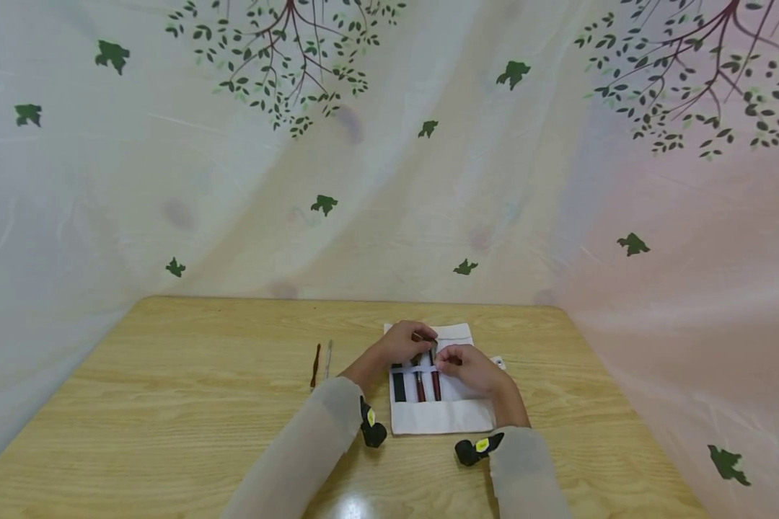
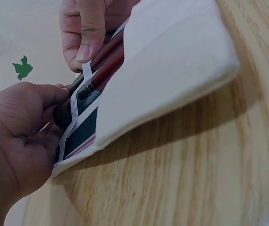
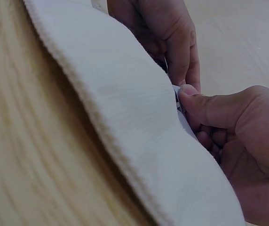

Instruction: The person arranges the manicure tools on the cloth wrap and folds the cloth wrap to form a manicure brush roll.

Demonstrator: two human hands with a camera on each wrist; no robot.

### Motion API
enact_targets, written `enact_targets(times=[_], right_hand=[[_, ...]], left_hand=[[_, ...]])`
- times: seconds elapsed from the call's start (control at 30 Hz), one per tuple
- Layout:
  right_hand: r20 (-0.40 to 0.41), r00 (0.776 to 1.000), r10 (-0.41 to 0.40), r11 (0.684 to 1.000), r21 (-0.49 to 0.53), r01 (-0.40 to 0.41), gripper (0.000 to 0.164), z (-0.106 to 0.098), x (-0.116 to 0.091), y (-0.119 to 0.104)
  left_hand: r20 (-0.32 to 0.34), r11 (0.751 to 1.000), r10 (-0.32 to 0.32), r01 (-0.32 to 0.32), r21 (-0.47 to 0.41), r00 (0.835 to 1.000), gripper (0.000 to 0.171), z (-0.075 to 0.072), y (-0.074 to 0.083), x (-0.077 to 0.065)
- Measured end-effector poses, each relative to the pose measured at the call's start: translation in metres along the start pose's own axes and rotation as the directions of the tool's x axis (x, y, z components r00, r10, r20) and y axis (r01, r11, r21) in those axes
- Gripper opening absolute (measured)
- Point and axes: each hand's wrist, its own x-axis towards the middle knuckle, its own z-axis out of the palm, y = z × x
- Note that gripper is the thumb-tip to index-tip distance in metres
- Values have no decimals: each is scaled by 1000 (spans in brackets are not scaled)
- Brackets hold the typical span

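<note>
A white cloth tool roll (image 1: 441, 418) lies unfolded on the table, with two red-handled tools (image 1: 436, 387) and a dark flat item (image 1: 399, 388) tucked behind its white elastic band (image 2: 74, 108). My left hand (image 1: 402, 342) reaches over the roll's upper part. Its thumb and fingers pinch the dark upper end of one red-handled tool; the fingertips partly hide that end. From the right, my right hand (image 1: 472, 367) pinches the elastic band beside this tool, its thumb (image 3: 191, 92) pressed on the band. The roll's front pocket (image 3: 125, 103) covers the lower handle ends.
Left of the roll, a slim brown tool (image 1: 315, 365) and a thin metallic tool (image 1: 328, 358) lie on the wooden table (image 1: 201, 404). A small tab with a snap (image 1: 500, 362) sticks out at the roll's right side. Behind the table hangs a leaf-patterned curtain (image 1: 389, 238).
</note>
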Motion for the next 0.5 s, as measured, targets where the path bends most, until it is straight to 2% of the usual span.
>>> enact_targets(times=[0.27, 0.5], right_hand=[[8, 1000, -8, 1000, 1, 7, 9, 1, 1, 2], [19, 1000, -13, 1000, -6, 13, 11, 0, -2, -7]], left_hand=[[8, 999, 22, -22, 30, 1000, 17, 0, -7, 3], [43, 995, 78, -80, 54, 996, 13, -2, -9, 3]])
